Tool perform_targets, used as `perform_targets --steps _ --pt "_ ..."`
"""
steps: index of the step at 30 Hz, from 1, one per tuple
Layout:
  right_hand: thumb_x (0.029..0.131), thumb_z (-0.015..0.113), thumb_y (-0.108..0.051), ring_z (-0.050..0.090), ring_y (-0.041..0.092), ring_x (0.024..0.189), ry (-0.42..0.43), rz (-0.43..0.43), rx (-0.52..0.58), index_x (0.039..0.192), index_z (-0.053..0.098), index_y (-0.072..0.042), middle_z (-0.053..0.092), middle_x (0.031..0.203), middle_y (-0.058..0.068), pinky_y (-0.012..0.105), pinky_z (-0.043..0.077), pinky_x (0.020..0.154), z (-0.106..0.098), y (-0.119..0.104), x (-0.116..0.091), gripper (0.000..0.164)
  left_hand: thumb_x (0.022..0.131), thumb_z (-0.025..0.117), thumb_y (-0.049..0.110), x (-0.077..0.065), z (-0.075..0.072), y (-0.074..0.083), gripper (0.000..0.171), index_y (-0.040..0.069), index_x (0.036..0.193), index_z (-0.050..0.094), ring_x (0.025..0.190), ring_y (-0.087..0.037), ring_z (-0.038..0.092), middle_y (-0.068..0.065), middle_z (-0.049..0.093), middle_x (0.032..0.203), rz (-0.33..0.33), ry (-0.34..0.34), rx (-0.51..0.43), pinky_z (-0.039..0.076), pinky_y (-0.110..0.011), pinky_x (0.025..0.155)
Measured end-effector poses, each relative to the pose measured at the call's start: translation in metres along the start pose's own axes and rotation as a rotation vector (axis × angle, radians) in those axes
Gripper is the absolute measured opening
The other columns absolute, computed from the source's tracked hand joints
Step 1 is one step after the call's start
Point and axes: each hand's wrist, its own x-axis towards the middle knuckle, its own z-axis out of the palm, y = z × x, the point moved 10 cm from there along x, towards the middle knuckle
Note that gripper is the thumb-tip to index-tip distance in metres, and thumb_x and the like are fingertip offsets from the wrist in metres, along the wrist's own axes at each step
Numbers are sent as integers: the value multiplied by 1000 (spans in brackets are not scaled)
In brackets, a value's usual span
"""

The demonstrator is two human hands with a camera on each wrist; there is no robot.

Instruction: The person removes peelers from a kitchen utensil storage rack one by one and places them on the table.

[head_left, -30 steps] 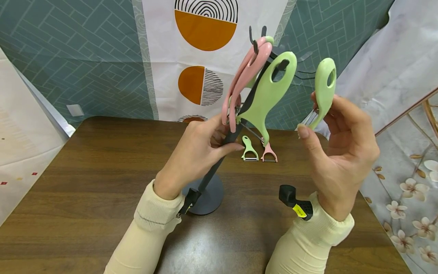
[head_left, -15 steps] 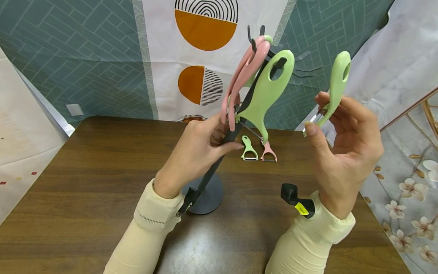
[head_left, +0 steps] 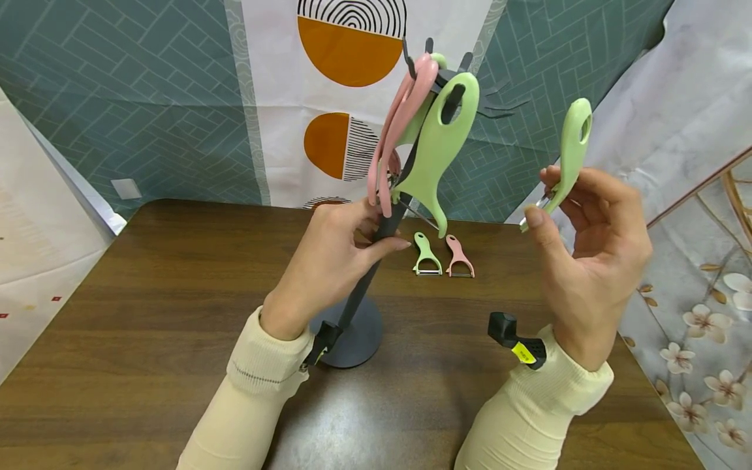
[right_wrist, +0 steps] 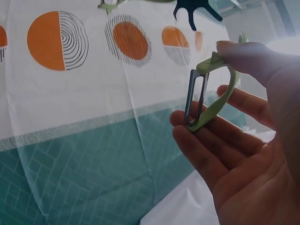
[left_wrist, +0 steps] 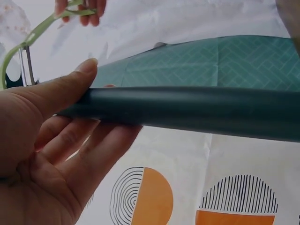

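My left hand [head_left: 329, 261] grips the dark pole of a hook stand [head_left: 364, 281], its thumb and fingers curled round the pole just under the hanging peelers. Two pink peelers [head_left: 405, 117] hang at the stand's left side, partly overlapping. A green peeler [head_left: 437, 150] hangs by its handle hole on a hook nearer to me, and another green one is mostly hidden behind. Right of the stand, my right hand [head_left: 599, 254] pinches a green peeler [head_left: 570, 150] near its blade end, handle pointing up. In the right wrist view, its metal blade [right_wrist: 195, 96] faces away from the palm.
On the brown wooden table [head_left: 176, 339] lie a green peeler [head_left: 425, 251] and a pink peeler [head_left: 458, 254], side by side behind the stand. Bare hooks [head_left: 499, 108] stick out at the stand's top right. The stand's round base [head_left: 355, 336] is on the table.
The right hand has moved the green peeler to the right, away from the hooks. The stand's top has shifted left, with the left hand still holding the pole.
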Motion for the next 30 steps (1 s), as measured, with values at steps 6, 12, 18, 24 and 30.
perform_targets --steps 6,12,18,24,30 --pt "77 78 12 67 33 106 -13 43 -59 117 65 12 68 109 21 32 54 100 -8 9 2 42 81 86 11 0 -3 -3 20 5 95 74 75 -10 76 -4 78 87 -38 24 -31 61 -26 71" --pt "79 77 11 69 27 103 -41 108 -144 117 67 8 70 107 17 29 54 99 -14 19 1 40 78 88 11 -1 -11 -7 20 5 95 79 72 -11 76 -5 79 86 -64 86 -20 60 -26 68" --pt "81 78 7 71 22 103 -81 139 -262 119 68 5 73 108 12 25 54 98 -17 25 0 39 78 89 11 -1 -18 -13 22 5 97 81 75 -13 77 -6 80 88 -102 132 -49 61 -30 69" --pt "83 79 4 71 20 102 -94 163 -297 121 68 3 72 108 9 23 54 97 -20 32 1 39 78 89 11 1 -20 -18 19 4 93 81 78 -13 78 -7 80 87 -114 163 -52 61 -26 71" --pt "82 80 2 71 17 101 -68 229 -348 120 69 1 72 108 6 20 54 96 -27 40 2 39 78 89 12 1 -25 -27 19 4 93 81 80 -13 77 -7 80 87 -131 218 -41 60 -24 72"
